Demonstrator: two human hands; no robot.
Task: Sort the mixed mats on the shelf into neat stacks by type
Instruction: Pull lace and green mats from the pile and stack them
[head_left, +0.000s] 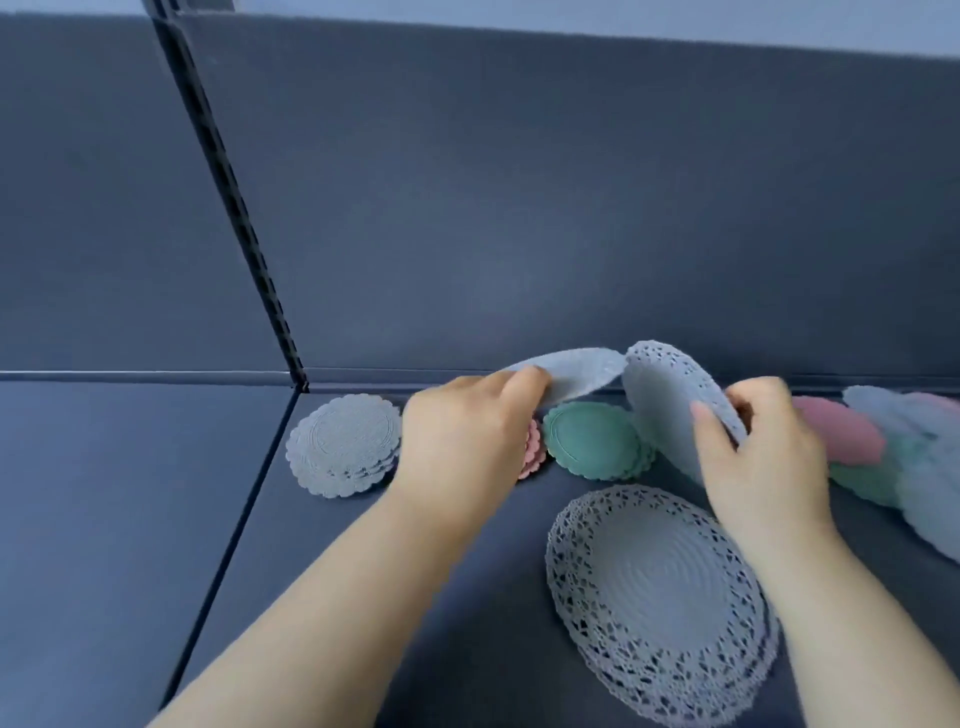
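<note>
The left hand (462, 431) grips a thin grey round mat (571, 371). The right hand (763, 457) pinches a grey lace-edged round mat (665, 400) (their edges meet). Both mats are raised over the dark shelf (156, 519), beyond a stack of grey lace mats (660, 597).

A: Where does the camera sit?
B: On the person's head; wide-angle; facing forward and down onto the shelf (130, 519), near, at arm's reach.
A: And the framing?
B: Left hand (462, 431) and right hand (763, 457) reach from the lower edge to mid-frame; back wall (519, 208) across the upper half.
</note>
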